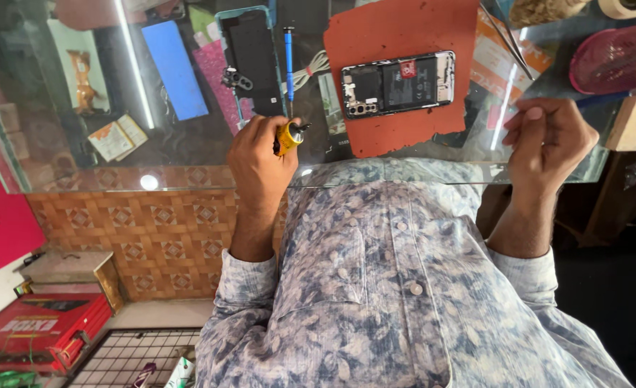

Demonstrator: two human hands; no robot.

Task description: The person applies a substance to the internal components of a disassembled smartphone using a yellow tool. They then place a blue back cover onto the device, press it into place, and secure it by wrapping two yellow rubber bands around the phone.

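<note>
My left hand [260, 162] grips a small yellow-handled screwdriver [290, 135] at the near edge of a glass counter [80, 176]. An opened phone [397, 83], its back off and its insides showing, lies on a red-orange mat [397, 36] further out on the glass. My right hand [548, 144] is curled into a loose fist at the counter's right edge, thumb up; nothing shows in it. A blue-handled screwdriver [288, 54] lies beside a black phone back cover [252, 57] left of the mat.
A blue rectangular piece [175, 68] and a pink glittery case [219, 72] lie left on the glass. A pink basket [612, 57], a wooden block [635, 122] and tweezers [508, 39] sit at the right. Red boxes [37, 327] and a wire rack [127, 356] are on the floor.
</note>
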